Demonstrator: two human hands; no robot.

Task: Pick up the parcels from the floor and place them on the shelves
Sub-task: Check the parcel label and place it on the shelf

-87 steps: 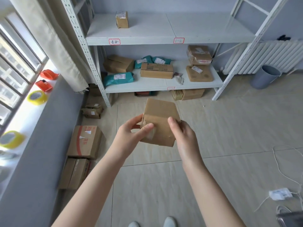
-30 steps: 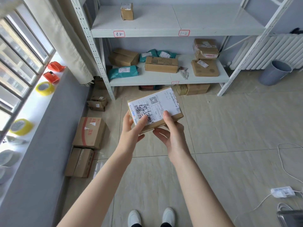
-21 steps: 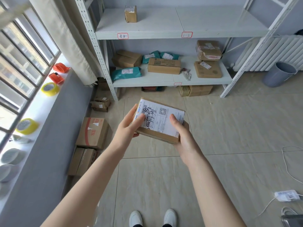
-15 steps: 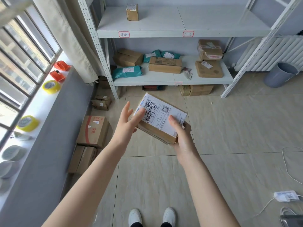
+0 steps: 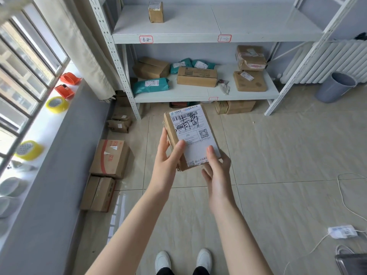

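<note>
Turned label-up since earlier, the small brown cardboard parcel (image 5: 190, 135) is clamped by left hand (image 5: 168, 157) and right hand (image 5: 216, 169) fingers; shelving on the white metal shelves (image 5: 218, 26) is judged next.

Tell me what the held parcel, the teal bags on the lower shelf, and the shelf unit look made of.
Small brown box with white shipping label, held in both hands: looks like matte corrugated cardboard, worn edges; label looks like printed paper.
Teal mailer bag: probably thin plastic film, wrinkled with slight sheen.
White shelving rack: likely painted metal, given its perforated uprights.
</note>
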